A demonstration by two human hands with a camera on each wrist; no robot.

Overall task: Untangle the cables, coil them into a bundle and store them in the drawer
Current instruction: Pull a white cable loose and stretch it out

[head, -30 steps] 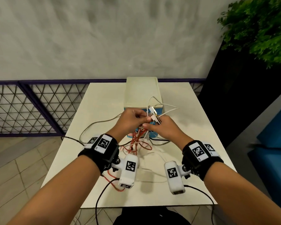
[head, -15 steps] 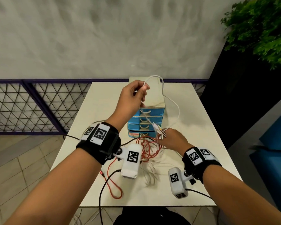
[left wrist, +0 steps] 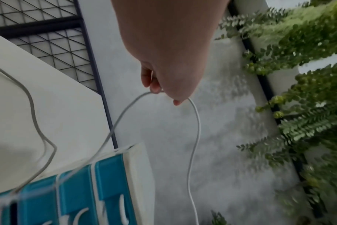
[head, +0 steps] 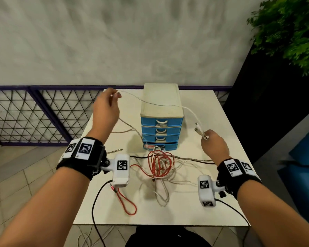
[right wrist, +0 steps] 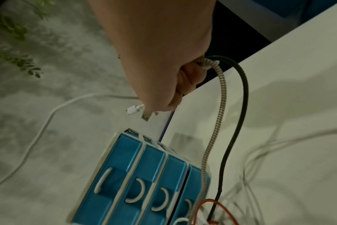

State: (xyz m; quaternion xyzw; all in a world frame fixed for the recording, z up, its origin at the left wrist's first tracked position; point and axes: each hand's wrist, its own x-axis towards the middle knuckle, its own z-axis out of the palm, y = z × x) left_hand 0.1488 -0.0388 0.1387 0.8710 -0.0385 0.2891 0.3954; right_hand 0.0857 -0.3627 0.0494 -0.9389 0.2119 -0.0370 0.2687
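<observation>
Head view: left hand (head: 106,108) pinches thin white cable (head: 161,104), raised to draw it off red-and-white tangle (head: 160,164); right hand (head: 214,146) clenches plug ends (head: 198,130) as anchor beside blue four-drawer unit (head: 161,129)

We see a grey wall (head: 132,41) at the far side, a mesh railing (head: 34,114) on the left above a tiled floor (head: 16,175), a plant (head: 289,29) far right, and a white table (head: 212,202) in the middle.
</observation>
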